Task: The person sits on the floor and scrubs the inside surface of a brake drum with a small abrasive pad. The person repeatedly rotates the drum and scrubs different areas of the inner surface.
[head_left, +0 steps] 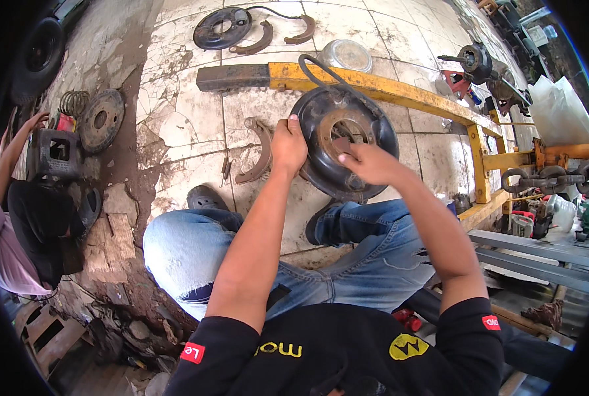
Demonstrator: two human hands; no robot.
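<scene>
One black disc [327, 170], left grip [289, 146] clasping rim, right grip [372, 164] pinching brown piece [342, 144], grey jerrycan [39, 154], contents unclear

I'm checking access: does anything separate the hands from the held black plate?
Only a small brown piece in the right hand at the middle of the black plate; the left hand grips its edge.

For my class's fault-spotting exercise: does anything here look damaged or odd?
Yes: floor tiles left of the loose brake shoe are cracked, jagged lines breaking their pale surface. The brake backing plate also looks discoloured, its centre brown against black.
</scene>
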